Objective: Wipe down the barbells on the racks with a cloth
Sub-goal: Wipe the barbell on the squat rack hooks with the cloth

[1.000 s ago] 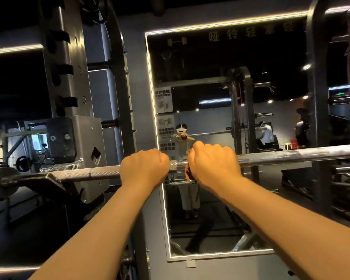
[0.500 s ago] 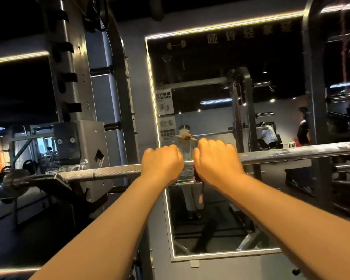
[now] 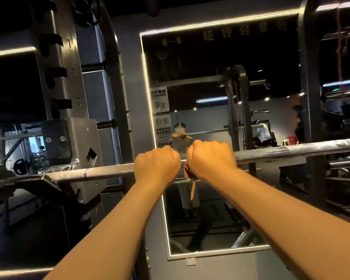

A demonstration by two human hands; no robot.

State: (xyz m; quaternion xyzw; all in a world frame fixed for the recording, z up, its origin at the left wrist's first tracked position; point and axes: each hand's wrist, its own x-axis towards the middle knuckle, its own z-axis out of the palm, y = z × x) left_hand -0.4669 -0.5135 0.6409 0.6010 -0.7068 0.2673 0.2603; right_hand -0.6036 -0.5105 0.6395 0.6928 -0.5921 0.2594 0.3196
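**Both hands shifted along the bar, away from the rack cradle**

Since a second ago, both fists have slid along the barbell [image 3: 101,174] away from the rack cradle [image 3: 77,142], which sits out beyond the left hand. The gap between the two fists has narrowed to a sliver.

Present condition: the left hand [image 3: 157,165] is closed overhand round the bare shaft. The right hand [image 3: 210,158], just beside it, is closed round the cloth [image 3: 188,172], which is wrapped on the bar. A dark fold of cloth shows at the inner edge of that fist and a thin strip hangs below it. Whether any cloth lies under the left palm cannot be told.

The barbell runs level under both hands. Its near end is seated in the cradle past the left hand, and its far length extends past the right hand out of view. A mirror [image 3: 210,87] stands ahead of the hands.

Handling assessment: the bar is judged heavy, rigid steel, best left seated in the rack and wiped in place. Its knurled stretches will likely drag on the fabric and its smooth stretches let it slip. The cloth is soft and limp, so it should be held fully wrapped round the shaft, with the loose tail gathered in.
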